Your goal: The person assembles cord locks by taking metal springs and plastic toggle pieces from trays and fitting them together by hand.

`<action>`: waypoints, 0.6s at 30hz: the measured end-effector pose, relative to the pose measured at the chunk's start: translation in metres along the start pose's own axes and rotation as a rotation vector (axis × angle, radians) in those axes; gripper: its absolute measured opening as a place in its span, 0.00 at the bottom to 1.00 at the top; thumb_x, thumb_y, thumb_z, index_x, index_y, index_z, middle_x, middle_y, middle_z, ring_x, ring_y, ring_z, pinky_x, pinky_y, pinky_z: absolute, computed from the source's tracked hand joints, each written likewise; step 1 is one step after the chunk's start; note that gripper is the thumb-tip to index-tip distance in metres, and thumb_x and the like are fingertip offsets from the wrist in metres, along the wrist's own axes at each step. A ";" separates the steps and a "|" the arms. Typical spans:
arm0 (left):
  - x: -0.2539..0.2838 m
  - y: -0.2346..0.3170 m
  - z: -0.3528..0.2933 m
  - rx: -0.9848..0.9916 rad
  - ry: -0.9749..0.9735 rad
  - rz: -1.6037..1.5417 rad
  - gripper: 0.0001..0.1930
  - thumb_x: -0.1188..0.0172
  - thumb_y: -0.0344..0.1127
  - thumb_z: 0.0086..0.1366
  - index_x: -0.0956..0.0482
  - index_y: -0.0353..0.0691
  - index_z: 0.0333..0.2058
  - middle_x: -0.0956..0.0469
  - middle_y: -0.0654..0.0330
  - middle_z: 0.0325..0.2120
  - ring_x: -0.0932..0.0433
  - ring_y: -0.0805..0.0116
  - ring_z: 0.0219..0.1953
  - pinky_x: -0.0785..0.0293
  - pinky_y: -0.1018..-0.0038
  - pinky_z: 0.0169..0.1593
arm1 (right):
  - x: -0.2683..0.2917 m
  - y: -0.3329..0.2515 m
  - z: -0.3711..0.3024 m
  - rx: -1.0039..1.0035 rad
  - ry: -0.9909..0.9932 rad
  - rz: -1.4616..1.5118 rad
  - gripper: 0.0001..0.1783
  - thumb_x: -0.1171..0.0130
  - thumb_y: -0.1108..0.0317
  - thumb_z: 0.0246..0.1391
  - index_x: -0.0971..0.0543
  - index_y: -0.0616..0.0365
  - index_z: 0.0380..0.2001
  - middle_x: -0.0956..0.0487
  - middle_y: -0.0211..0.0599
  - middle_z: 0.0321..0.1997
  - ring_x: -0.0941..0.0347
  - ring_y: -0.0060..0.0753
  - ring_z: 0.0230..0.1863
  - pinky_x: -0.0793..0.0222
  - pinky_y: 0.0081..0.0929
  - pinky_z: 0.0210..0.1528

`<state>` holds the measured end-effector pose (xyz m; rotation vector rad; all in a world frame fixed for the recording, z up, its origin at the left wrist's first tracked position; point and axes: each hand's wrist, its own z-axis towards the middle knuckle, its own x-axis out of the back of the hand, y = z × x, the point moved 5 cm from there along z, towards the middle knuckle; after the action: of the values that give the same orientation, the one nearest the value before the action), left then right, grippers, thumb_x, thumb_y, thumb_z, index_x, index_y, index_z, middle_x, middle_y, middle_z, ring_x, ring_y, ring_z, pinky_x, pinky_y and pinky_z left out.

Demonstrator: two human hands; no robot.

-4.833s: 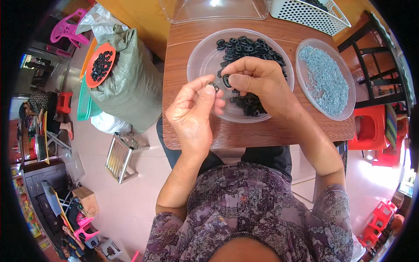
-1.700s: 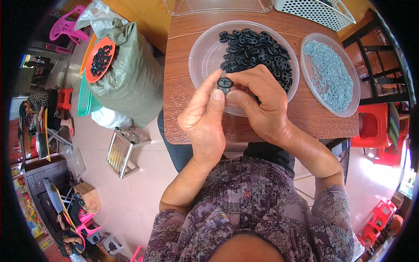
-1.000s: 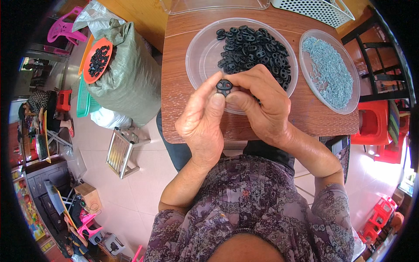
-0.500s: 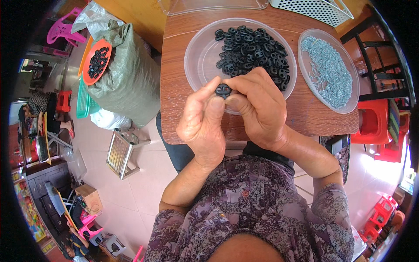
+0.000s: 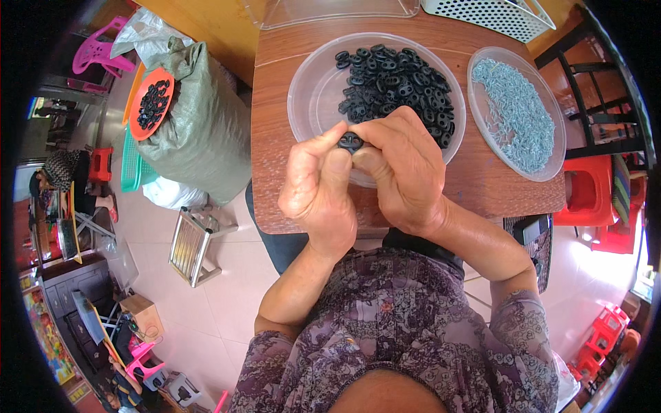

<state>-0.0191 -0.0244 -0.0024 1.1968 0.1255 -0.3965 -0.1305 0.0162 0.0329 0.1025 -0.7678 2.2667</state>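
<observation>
A small black cord lock (image 5: 350, 142) with two holes is pinched between my hands, over the near side of a clear round tub (image 5: 299, 103). My left hand (image 5: 320, 189) grips it from the left with thumb and forefinger. On the other side, the thumb and forefinger of my right hand (image 5: 407, 172) press against it. Part of the piece is hidden by my fingertips. Behind my hands, many similar black cord locks (image 5: 392, 82) lie heaped in the tub. A shallow clear tray (image 5: 560, 141) to the right holds a spread of tiny bluish-silver springs (image 5: 516, 113).
The tub and tray stand on a brown wooden table (image 5: 275, 62). A white perforated basket (image 5: 492, 19) sits at the far edge. Left of the table, a stuffed grey-green sack (image 5: 206, 124) stands beside an orange plate (image 5: 146, 132) of black pieces. A metal-framed stool (image 5: 194, 244) is on the floor.
Both hands keep their pinch on the cord lock, which looks slightly tilted compared with before. The whole view has shifted a little.
</observation>
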 end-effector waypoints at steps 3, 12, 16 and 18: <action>-0.001 -0.002 0.001 0.014 0.004 0.005 0.15 0.43 0.30 0.62 0.30 0.24 0.43 0.25 0.55 0.37 0.27 0.76 0.36 0.29 0.79 0.43 | 0.002 -0.002 0.003 -0.006 -0.019 0.000 0.15 0.41 0.81 0.33 0.27 0.67 0.31 0.27 0.43 0.28 0.33 0.43 0.26 0.37 0.32 0.26; -0.006 0.012 -0.001 0.101 -0.034 -0.175 0.15 0.44 0.30 0.62 0.31 0.28 0.44 0.27 0.51 0.44 0.27 0.74 0.40 0.29 0.76 0.46 | 0.009 -0.002 0.004 -0.133 -0.065 0.110 0.16 0.37 0.76 0.38 0.25 0.66 0.35 0.26 0.41 0.30 0.33 0.39 0.29 0.35 0.29 0.31; -0.008 0.014 -0.001 0.123 -0.022 -0.243 0.15 0.43 0.30 0.61 0.31 0.28 0.45 0.27 0.51 0.44 0.26 0.73 0.40 0.28 0.75 0.46 | 0.008 -0.004 0.005 -0.184 -0.077 0.136 0.16 0.37 0.76 0.38 0.25 0.66 0.35 0.25 0.40 0.30 0.33 0.38 0.29 0.35 0.29 0.31; -0.007 0.012 -0.003 0.128 -0.012 -0.236 0.15 0.44 0.30 0.61 0.31 0.28 0.45 0.26 0.52 0.43 0.26 0.73 0.40 0.28 0.75 0.46 | 0.008 -0.004 0.005 -0.132 -0.042 0.116 0.16 0.37 0.76 0.37 0.25 0.65 0.34 0.25 0.40 0.31 0.33 0.38 0.29 0.35 0.29 0.31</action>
<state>-0.0215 -0.0167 0.0090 1.3103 0.2349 -0.6261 -0.1342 0.0204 0.0411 0.0445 -0.9655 2.3219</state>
